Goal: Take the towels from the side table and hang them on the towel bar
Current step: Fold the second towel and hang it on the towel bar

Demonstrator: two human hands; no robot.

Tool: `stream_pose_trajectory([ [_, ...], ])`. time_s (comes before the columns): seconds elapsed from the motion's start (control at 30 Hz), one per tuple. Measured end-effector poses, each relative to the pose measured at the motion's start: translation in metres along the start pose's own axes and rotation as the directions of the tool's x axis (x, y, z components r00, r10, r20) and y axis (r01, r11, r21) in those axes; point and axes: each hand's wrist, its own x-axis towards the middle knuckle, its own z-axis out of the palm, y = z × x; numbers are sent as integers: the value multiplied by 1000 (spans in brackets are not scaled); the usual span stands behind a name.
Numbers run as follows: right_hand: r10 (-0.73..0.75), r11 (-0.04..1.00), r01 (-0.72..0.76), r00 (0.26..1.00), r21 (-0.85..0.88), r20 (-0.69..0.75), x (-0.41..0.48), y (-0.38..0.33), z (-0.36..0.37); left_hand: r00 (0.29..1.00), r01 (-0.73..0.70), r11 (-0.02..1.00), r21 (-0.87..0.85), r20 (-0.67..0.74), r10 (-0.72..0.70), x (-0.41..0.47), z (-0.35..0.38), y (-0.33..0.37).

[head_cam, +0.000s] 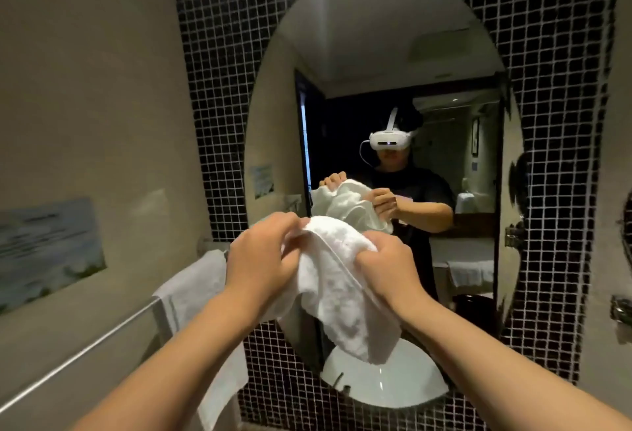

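Note:
A white towel hangs bunched between both my hands at chest height, in front of the oval mirror. My left hand grips its upper left edge, and my right hand clutches its right side. The loose end droops down toward the sink. On the left wall a chrome towel bar runs diagonally, with another white towel draped over its far end. The side table is out of view.
The oval mirror on black mosaic tile reflects a person with a headset holding the towel. A white sink sits below. A picture hangs on the beige left wall. Metal fittings stick out at the right.

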Motion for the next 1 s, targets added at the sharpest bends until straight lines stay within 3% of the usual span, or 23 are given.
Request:
stream_pose_trajectory([
  [0.13,-98,988,88,992,126,78,3,-21,13,997,82,995,-62,-9,-83,18,-20,-6],
  [0.23,-92,955,34,978,294,185,6,-42,28,992,123,991,-46,17,-122,28,-33,0],
  [0.37,-37,850,-110,963,515,267,7,-61,44,967,123,988,-98,237,-97,24,-26,1],
  [0.47,-76,819,-97,959,566,274,11,-72,45,892,316,857,-407,434,-123,13,-28,11],
  [0.53,-115,837,-30,967,546,229,20,-78,38,755,504,690,-520,653,-60,0,-32,7],
  [0.63,-207,880,151,975,451,77,32,-89,20,591,581,655,-483,804,69,-21,-21,-11],
  [0.77,-331,884,368,928,288,-170,39,-99,-4,501,662,604,-443,862,83,-42,-2,-35],
  [0.9,-402,890,446,862,88,-308,51,-94,-21,521,658,547,-518,837,165,-41,11,-30],
  [1.0,-451,889,452,836,-74,-312,60,-86,-32,626,691,467,-551,780,-6,-31,23,-15],
])
